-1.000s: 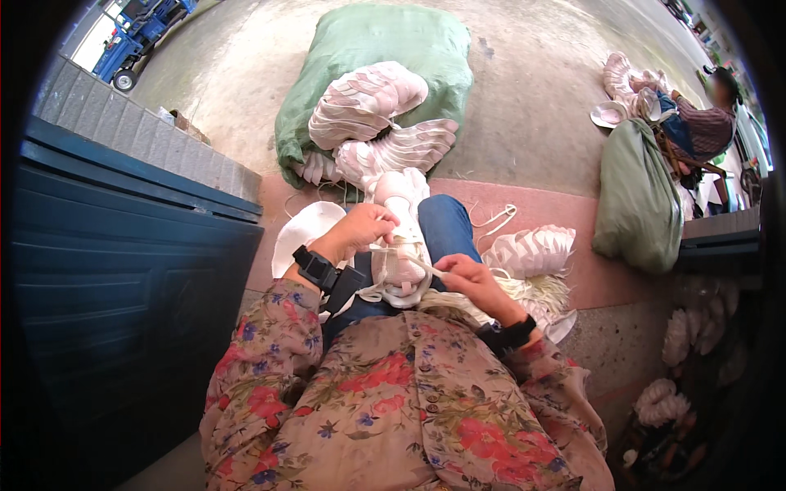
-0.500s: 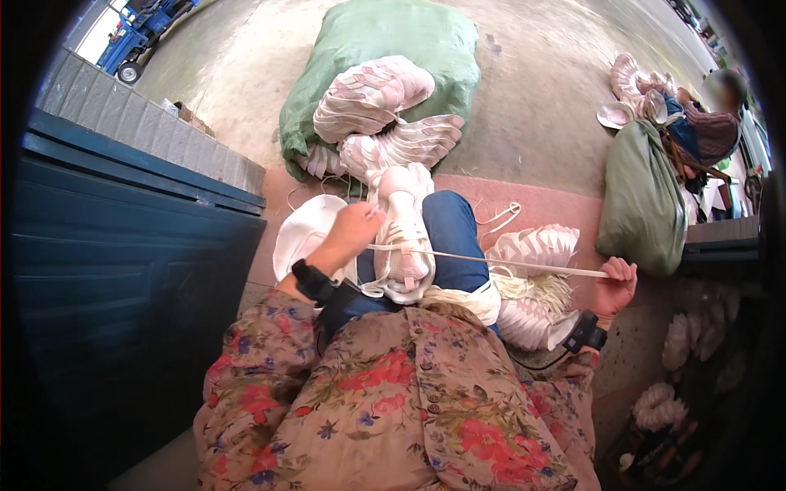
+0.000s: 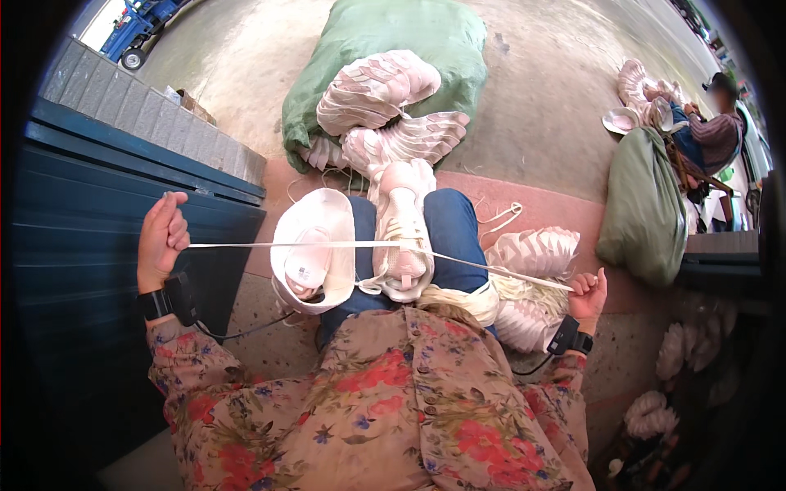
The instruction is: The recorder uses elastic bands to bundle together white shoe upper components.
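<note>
On my lap, between my knees, lies a white and pale pink shoe upper (image 3: 401, 214). A white shoelace (image 3: 327, 244) runs through it and stretches out to both sides. My left hand (image 3: 166, 235) is far out to the left, fingers closed on one end of the lace. Out to the right, my right hand (image 3: 586, 292) pinches the other end. Beside the upper, by my left leg, sits a white round container (image 3: 334, 282) with a pale pink piece inside. A bundle of cream laces (image 3: 463, 305) lies over my right thigh.
Stacked uppers (image 3: 532, 250) lie right of my legs. Ahead stands a big green sack (image 3: 393, 29) with more stacked uppers (image 3: 377, 90) against it. A blue door panel (image 3: 123, 270) borders my left. At the far right are a green bag (image 3: 643, 204) and a seated person (image 3: 716, 135).
My left hand has swung from above the upper far out to the left, drawing the lace taut. My right hand has shifted slightly left and down. The round container now shows fully.
</note>
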The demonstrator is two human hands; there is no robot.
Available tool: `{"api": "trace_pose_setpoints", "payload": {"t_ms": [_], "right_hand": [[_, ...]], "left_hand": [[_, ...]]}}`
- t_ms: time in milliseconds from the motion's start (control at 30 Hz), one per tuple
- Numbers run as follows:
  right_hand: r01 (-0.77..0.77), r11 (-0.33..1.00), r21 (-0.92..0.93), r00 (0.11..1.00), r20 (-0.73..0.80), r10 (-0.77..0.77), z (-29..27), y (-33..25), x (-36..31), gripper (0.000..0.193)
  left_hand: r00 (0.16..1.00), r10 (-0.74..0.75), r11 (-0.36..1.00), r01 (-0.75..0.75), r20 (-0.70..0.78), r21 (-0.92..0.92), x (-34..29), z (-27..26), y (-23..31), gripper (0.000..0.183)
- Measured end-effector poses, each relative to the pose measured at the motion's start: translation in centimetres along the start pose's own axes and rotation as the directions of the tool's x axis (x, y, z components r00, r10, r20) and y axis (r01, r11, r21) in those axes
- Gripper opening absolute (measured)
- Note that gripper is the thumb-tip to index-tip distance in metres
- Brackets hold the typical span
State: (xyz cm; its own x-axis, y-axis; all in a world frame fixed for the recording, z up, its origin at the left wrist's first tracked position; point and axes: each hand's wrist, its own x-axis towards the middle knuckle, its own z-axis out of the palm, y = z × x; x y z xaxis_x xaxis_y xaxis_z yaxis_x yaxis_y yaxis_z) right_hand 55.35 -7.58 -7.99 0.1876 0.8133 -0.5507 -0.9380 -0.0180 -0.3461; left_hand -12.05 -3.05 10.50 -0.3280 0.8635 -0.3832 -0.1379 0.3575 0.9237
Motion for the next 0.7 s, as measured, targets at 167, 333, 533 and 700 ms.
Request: {"api": "trace_pose_setpoints", "payload": {"t_ms": [167, 333, 533, 700], "right_hand": [[0.024, 0.983, -0.184, 0.990, -0.129, -0.049, 0.6, 0.3, 0.6, 0.036], [0.124, 0.902, -0.413, 0.973, -0.127, -0.192, 1.6, 0.2, 2.0, 0.033], [0.207, 0.285, -0.936, 0.915, 0.082, -0.396, 3.7, 4.9, 5.4, 0.018], [0.499, -0.167, -0.851, 0.849, 0.440, 0.294, 10.1, 17.0, 1.6, 0.034]], "left_hand": [[0.987, 0.088, 0.992, -0.075, -0.135, 0.100, 0.1, 1.0, 0.1, 0.023], [0.928, 0.258, 0.961, -0.218, -0.268, 0.171, 1.2, 0.7, -0.1, 0.024], [0.980, 0.141, 0.849, -0.193, 0.140, 0.491, 3.2, 7.8, -6.8, 0.014], [0.833, -0.138, 0.782, -0.240, 0.536, 0.575, 0.0, 18.1, -11.6, 0.017]]}}
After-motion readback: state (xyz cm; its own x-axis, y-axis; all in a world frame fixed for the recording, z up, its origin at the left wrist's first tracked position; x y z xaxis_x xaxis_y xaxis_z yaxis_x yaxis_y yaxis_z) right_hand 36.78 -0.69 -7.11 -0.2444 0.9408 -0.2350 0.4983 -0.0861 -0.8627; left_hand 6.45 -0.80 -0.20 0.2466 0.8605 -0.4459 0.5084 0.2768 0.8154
